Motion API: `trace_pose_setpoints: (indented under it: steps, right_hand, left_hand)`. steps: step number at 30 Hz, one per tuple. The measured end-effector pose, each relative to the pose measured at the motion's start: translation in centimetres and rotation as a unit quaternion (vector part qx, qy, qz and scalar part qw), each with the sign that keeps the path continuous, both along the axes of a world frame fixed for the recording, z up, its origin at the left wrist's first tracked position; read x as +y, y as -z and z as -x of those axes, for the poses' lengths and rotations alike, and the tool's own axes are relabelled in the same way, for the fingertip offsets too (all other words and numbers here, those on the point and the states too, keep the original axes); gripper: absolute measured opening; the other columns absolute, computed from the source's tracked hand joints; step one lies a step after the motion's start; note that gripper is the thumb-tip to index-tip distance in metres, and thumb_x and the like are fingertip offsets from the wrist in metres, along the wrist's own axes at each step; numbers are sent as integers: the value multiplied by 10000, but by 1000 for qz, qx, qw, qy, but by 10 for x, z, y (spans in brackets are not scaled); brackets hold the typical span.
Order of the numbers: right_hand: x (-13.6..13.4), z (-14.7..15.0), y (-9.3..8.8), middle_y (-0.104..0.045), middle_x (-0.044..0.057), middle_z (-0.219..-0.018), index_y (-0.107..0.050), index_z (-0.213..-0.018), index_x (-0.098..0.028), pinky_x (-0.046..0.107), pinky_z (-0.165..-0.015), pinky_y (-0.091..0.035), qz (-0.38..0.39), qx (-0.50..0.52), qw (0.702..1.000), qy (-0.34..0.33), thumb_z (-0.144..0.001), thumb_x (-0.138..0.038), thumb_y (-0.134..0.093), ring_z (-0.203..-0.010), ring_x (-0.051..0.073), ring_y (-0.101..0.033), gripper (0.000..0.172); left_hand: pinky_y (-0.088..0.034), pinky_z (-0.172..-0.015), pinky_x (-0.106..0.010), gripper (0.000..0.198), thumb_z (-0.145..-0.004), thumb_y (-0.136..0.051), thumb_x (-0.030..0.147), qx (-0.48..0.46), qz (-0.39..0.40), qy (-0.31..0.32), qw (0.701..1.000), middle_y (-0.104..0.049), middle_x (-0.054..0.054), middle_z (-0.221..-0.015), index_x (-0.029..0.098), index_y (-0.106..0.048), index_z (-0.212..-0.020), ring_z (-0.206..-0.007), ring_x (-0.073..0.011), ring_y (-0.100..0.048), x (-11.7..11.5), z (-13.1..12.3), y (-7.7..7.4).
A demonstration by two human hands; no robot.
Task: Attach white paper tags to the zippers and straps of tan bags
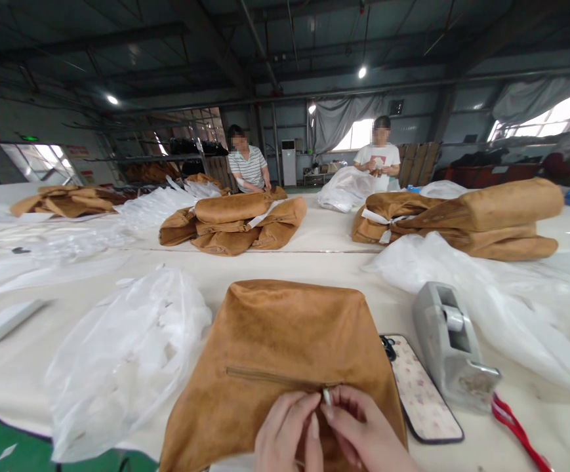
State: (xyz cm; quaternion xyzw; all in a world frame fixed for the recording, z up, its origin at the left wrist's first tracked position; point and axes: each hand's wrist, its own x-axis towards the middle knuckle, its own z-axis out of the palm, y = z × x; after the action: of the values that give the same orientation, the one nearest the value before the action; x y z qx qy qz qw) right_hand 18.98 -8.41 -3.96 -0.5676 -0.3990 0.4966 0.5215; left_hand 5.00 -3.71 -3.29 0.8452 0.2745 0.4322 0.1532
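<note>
A tan suede-like bag (294, 321) lies on the table right in front of me, with a zipper (269, 375) running across its upper side. Both of my hands meet at the zipper's right end. Between the thumb and forefinger of my right hand (363, 423) is a small white piece (326, 396), whose kind is too small to tell. My left hand (287, 429) touches the bag just left of it, fingers pinched together; what they grip is hidden.
Right of the bag lie a phone (425, 390), a grey tape dispenser (452, 347) and a red strap (518, 426). A clear plastic bag (132, 360) lies left. Beyond are tan bag stacks (235, 223), (501, 216) and plastic sheeting (491, 301). Two people stand across the table.
</note>
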Motion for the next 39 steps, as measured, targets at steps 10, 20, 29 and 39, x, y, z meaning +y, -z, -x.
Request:
trace_pose_setpoints:
  steps: [10, 20, 29, 39]
  right_hand:
    - [-17, 18, 25, -681, 47, -715, -563, -915, -202, 274, -533, -393, -65, -504, 854, 109, -925, -217, -364, -607, 200, -668, 200]
    - [-18, 6, 2, -717, 81, -828, -597, -916, -199, 301, -576, -428, -40, -595, 793, 123, -911, -150, -388, -672, 226, -694, 214]
    - [-10, 5, -2, -675, 35, -797, -585, -907, -216, 293, -613, -404, -115, -571, 808, 91, -921, -125, -364, -677, 197, -652, 239]
    - [-7, -6, 18, -731, 85, -790, -595, -908, -198, 299, -524, -364, -37, -589, 782, 198, -1021, -406, -291, -590, 207, -687, 385]
  left_hand:
    - [-482, -738, -255, 40, -823, -682, 261, 320, -8, 143, 937, -650, 16, -826, 239, -714, -816, -814, -150, -607, 60, -27, -84]
    - [-489, -574, -324, 49, -777, -631, 94, 500, -183, 117, 839, -633, -107, -734, 102, -667, -744, -721, -262, -642, 41, -62, -87]
    - [-507, -670, -334, 121, -867, -535, 123, 468, -187, 155, 850, -631, -71, -801, 124, -648, -824, -764, -229, -620, 57, -50, -78]
    - [-487, -756, -286, 148, -896, -481, 160, 422, -71, 131, 894, -607, -28, -856, 180, -609, -826, -805, -172, -599, 61, -44, -81]
